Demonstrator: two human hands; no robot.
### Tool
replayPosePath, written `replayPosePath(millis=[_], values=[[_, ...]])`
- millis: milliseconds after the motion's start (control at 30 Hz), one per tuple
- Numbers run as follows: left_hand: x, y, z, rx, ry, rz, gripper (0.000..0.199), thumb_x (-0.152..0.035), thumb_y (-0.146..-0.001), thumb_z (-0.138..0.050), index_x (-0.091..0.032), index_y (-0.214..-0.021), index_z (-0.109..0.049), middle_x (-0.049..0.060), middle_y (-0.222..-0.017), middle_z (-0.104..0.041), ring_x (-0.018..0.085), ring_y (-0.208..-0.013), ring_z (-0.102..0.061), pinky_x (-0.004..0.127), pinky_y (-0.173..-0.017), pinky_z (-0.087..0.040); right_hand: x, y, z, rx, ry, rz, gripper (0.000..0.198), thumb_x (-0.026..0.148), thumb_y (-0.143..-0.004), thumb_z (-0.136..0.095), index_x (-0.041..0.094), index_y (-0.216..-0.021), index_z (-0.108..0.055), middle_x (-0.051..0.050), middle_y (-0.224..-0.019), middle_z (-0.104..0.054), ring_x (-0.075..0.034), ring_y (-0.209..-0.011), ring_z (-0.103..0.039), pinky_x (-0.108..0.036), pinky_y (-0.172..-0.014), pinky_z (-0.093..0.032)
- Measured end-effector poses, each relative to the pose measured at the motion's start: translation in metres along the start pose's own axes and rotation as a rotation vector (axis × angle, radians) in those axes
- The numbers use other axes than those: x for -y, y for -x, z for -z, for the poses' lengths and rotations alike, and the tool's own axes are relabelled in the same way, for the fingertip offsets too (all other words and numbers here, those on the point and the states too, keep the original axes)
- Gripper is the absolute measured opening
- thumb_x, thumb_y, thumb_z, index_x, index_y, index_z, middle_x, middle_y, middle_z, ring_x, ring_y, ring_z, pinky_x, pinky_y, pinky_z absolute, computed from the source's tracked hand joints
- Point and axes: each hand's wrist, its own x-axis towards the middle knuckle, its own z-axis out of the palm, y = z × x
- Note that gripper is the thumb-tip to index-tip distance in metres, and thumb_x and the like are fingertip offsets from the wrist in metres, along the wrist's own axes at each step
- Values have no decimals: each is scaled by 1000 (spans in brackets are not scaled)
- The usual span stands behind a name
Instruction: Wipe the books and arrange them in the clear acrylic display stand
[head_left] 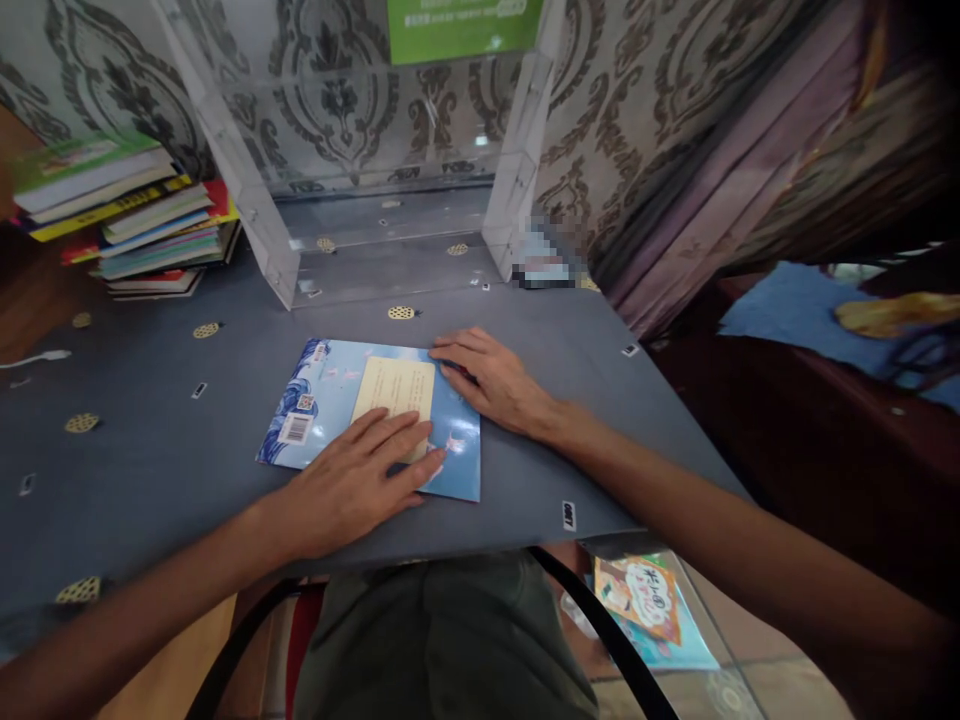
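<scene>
1. Head view, the only one: a light-blue book [341, 400] lies flat, barcode side up, on the gray tablecloth [180, 440], just in front of the person and near the table's front edge.
2. Left hand [356, 475]: fingers loosely spread, lying across the lower part of the cover and over part of the cream panel [397, 385] – not closed on anything.
3. Right hand [495, 380]: at the book's upper right corner, fingers bent. Something dark shows between thumb and fingers – can't tell whether it's the corner or a separate item, nor how firm the hold is.
4. Around: clear rack [259, 210] beyond the book, book stack [150, 215] far left.
5. Risks, my judgement: uneven pressure could skid or twist the glossy cover on the cloth; a pinch at that corner could crease it; a pull toward the lap could tip it off the edge; a hard shove forward could knock the rack.
</scene>
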Motion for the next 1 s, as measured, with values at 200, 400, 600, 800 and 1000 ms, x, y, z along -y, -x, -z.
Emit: replayPosePath(millis=[200, 400, 600, 800, 1000], values=[[-1, -2, -1, -126, 13, -54, 30, -12, -100, -51, -15, -128, -59, 14, -120, -65, 26, -118, -58, 47, -104, -51, 38, 34, 14, -24, 110, 113, 26, 22, -100, -49, 13, -113, -69, -18, -130, -66, -32, -127, -58, -54, -103, -51], [-2, -4, 1, -177, 36, -68, 26, -12, -99, -53, -14, -123, -62, 11, -113, -66, 23, -110, -58, 43, -98, -54, 83, 75, 33, -10, -23, 224, 20, 14, -99, -54, 16, -112, -70, -7, -108, -77, -20, -113, -68, -48, -109, -49], [-2, -5, 0, -207, 40, -65, 26, -9, -96, -55, -14, -121, -63, 11, -111, -66, 23, -109, -58, 42, -96, -54, 58, 72, 36, 20, 37, 190, 24, 16, -101, -52, 19, -117, -70, -7, -117, -76, -20, -115, -69, -50, -111, -47], [-3, -6, 5, -174, 47, -55, 25, -10, -97, -55, -14, -120, -64, 12, -112, -67, 24, -110, -60, 43, -98, -54, 12, 44, 33, 39, 92, 17, 25, 20, -100, -53, 23, -115, -73, -8, -125, -73, -23, -119, -67, -53, -113, -43], [-4, -4, 2, -138, 28, -31, 25, -14, -98, -56, -15, -122, -62, 15, -124, -66, 27, -120, -60, 46, -102, -53, -5, 31, 26, 13, 54, -81, 29, 21, -98, -52, 25, -118, -73, -6, -126, -73, -23, -118, -68, -52, -112, -45]])
